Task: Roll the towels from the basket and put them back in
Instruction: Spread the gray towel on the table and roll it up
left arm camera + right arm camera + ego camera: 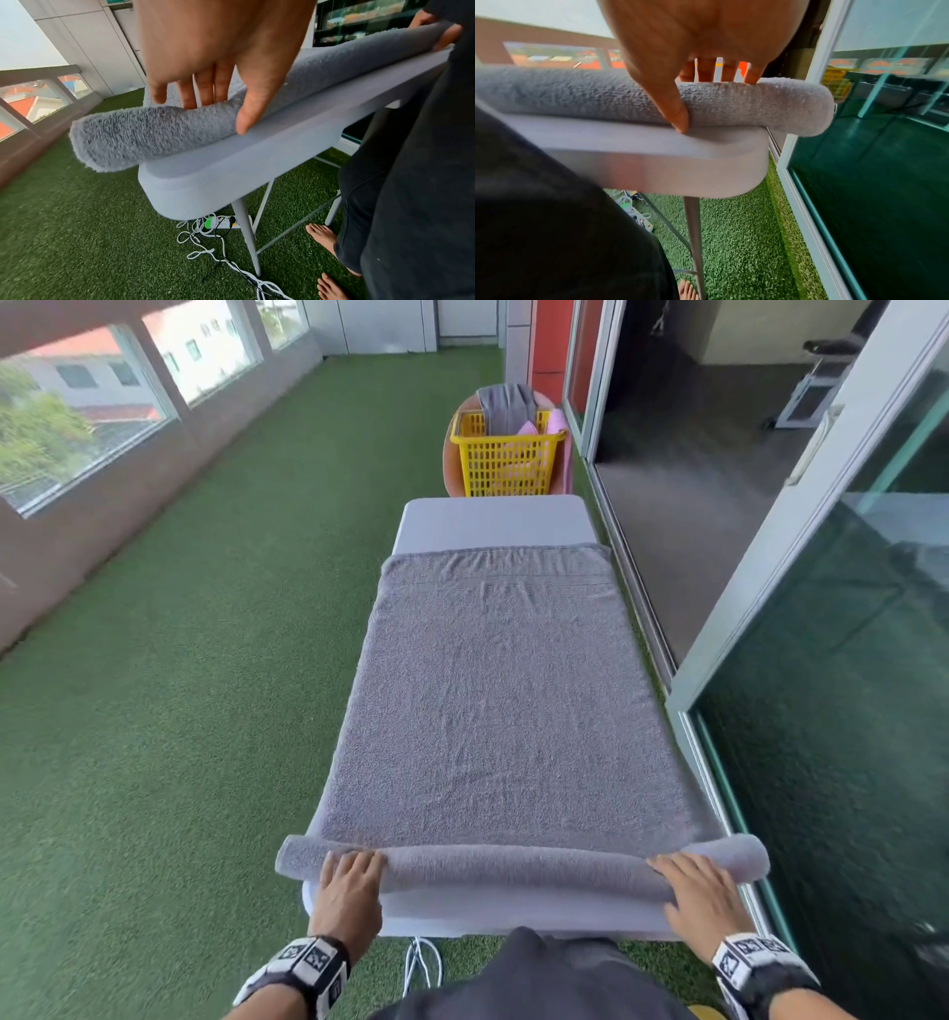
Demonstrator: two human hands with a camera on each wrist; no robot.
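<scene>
Both my hands are down on the roll at the near end of the table. My left hand (349,886) sits near the roll's left end, fingers laid over the top and thumb tucked against its near side, down where it meets the tabletop. My right hand (701,896) mirrors it near the right end, fingers draped over the crest, thumb pressed low on the front face. Each hand cups the roll between thumb and fingers.

The roll belongs to the grey towel (500,690), which is spread flat away from me along the white folding table (493,521); only the near edge is wound up so far. The rolled ends overhang both sides of the table.

Past the far end of the table stands the yellow basket (506,457), with another grey towel (506,405) draped over its rim and a pink cloth (557,423) hanging at its right side.

Underneath, I see white cables (205,241) and a power strip (221,221) on the green turf (179,711), and glass sliding doors (821,685) to my right.
</scene>
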